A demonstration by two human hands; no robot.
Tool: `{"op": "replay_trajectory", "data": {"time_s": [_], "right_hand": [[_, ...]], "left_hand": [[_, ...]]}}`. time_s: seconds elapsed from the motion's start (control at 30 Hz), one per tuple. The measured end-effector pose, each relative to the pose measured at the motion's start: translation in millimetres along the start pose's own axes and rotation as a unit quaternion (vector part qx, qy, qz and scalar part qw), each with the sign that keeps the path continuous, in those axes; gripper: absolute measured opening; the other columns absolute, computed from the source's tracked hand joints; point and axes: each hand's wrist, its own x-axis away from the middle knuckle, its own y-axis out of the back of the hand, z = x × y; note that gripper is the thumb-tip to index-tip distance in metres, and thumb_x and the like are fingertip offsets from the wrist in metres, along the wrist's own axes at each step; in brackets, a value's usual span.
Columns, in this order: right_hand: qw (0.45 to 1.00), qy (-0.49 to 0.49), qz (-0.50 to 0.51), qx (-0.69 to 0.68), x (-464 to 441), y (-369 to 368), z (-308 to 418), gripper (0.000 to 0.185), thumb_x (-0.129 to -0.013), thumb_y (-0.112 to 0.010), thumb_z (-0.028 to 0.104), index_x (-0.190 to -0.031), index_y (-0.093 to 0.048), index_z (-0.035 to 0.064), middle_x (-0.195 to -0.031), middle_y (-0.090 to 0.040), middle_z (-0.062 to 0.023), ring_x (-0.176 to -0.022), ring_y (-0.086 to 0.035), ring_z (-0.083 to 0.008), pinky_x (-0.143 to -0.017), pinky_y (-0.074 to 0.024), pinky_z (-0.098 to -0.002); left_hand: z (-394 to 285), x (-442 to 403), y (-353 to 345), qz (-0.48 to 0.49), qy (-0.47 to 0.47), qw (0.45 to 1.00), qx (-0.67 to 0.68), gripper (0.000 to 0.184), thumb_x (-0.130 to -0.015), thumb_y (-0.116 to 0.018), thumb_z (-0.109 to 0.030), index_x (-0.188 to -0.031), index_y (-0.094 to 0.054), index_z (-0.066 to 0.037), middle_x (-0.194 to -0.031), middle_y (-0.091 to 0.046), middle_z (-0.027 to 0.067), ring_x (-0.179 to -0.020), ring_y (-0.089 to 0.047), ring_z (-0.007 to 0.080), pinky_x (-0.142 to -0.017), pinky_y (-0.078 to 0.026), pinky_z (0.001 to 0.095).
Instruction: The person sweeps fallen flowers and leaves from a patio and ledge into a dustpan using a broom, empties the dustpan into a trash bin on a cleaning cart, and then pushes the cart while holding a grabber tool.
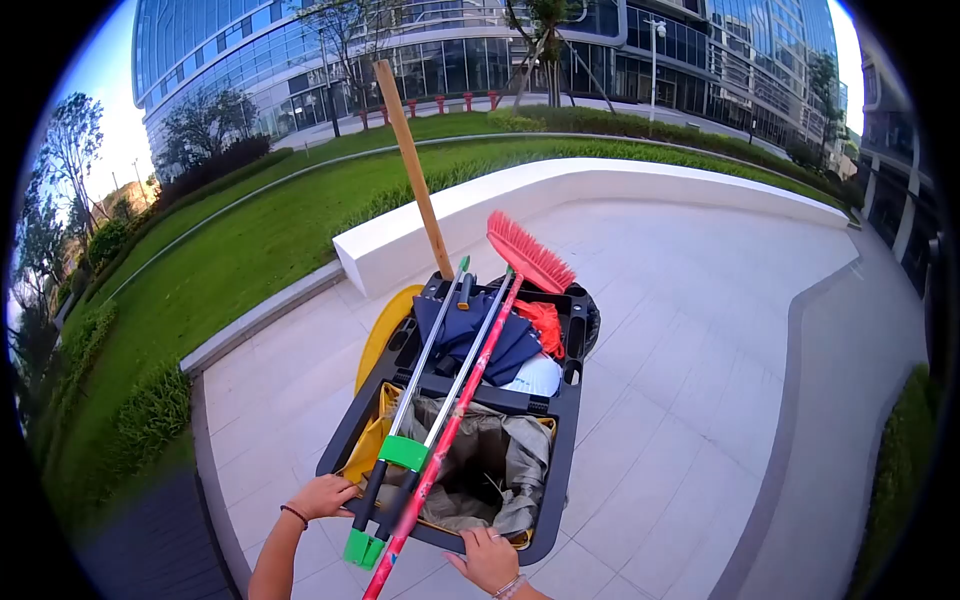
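Observation:
My left hand (325,496) grips the near left corner of a black cleaning cart (562,455). Farther right, my right hand (488,560) has its fingers over the cart's near rim. A broom with pink-red bristles (530,252) lies lengthwise across the cart, its patterned red handle (455,420) passing between my hands. Beside it lies a tool with two silver poles, black grips and a green clip (405,453); its kind is unclear. A grey bag (525,450) lines the near compartment, its bottom in shadow. Folded dark blue cloth (505,350) and red-orange cloth (545,325) fill the far one.
A wooden pole (412,165) stands upright at the cart's far left. Something yellow (388,325) hangs on its left side. A low white wall (560,180) curves ahead, with lawn (270,205) behind. Pale paving (660,420) extends right; a kerb (262,318) edges the left.

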Motion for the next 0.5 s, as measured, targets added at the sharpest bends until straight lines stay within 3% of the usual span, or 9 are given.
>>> {"op": "replay_trajectory", "data": {"time_s": [0.1,0.13,0.3,0.47,0.5], "right_hand": [[0.997,-0.047,-0.034,0.043,-20.8,-21.3,23.0,0.04,-0.069,-0.064,0.045,-0.082,-0.057,0.0083,-0.073,-0.051,-0.003,-0.069,-0.054,-0.0164,-0.052,-0.0437,-0.0262],[0.989,-0.138,0.051,0.025,-15.2,-48.9,33.2,0.037,-0.069,-0.065,0.03,-0.094,-0.056,0.0037,-0.101,-0.054,-0.0107,-0.1,-0.05,-0.0264,-0.073,-0.0466,-0.0345],[0.973,-0.225,0.052,0.025,-48.6,-88.0,66.5,0.038,-0.066,-0.065,0.029,-0.092,-0.055,0.0036,-0.097,-0.052,-0.0093,-0.097,-0.049,-0.0254,-0.07,-0.0456,-0.0332],[0.971,-0.228,0.031,0.058,-88.5,-134.8,87.7,0.046,-0.066,-0.065,0.034,-0.099,-0.055,0.0036,-0.099,-0.051,-0.0085,-0.096,-0.049,-0.024,-0.069,-0.0443,-0.032],[0.97,-0.233,0.036,0.065,-93.1,-145.4,96.6,0.048,-0.066,-0.065,0.035,-0.101,-0.054,0.0034,-0.1,-0.051,-0.0084,-0.096,-0.049,-0.0239,-0.07,-0.0441,-0.0326]], "left_hand": [[49.0,-10.9,-3.6,0.017,-0.044,0.999,-0.004,0.04,-0.072,-0.062,-0.043,-0.092,-0.048,-0.011,-0.085,-0.054,0.005,-0.082,-0.054,0.0241,-0.073,-0.044,0.0336],[66.1,-14.9,-7.9,0.017,-0.051,0.998,-0.023,0.04,-0.071,-0.062,-0.043,-0.091,-0.048,-0.011,-0.083,-0.054,0.0051,-0.081,-0.054,0.0239,-0.073,-0.044,0.0336],[143.8,-34.3,-22.0,0.008,-0.132,0.991,-0.025,0.042,-0.07,-0.063,-0.043,-0.092,-0.051,-0.009,-0.078,-0.052,0.0053,-0.077,-0.053,0.0229,-0.069,-0.041,0.0335],[218.9,-55.1,-52.0,-0.01,-0.208,0.977,-0.041,0.044,-0.066,-0.066,-0.042,-0.089,-0.053,-0.008,-0.076,-0.051,0.0057,-0.076,-0.053,0.0229,-0.067,-0.041,0.0331],[232.8,-58.2,-60.3,-0.03,-0.213,0.977,0.0,0.035,-0.065,-0.066,-0.029,-0.091,-0.055,-0.008,-0.076,-0.052,0.0073,-0.073,-0.053,0.0255,-0.064,-0.041,0.0361]]}}
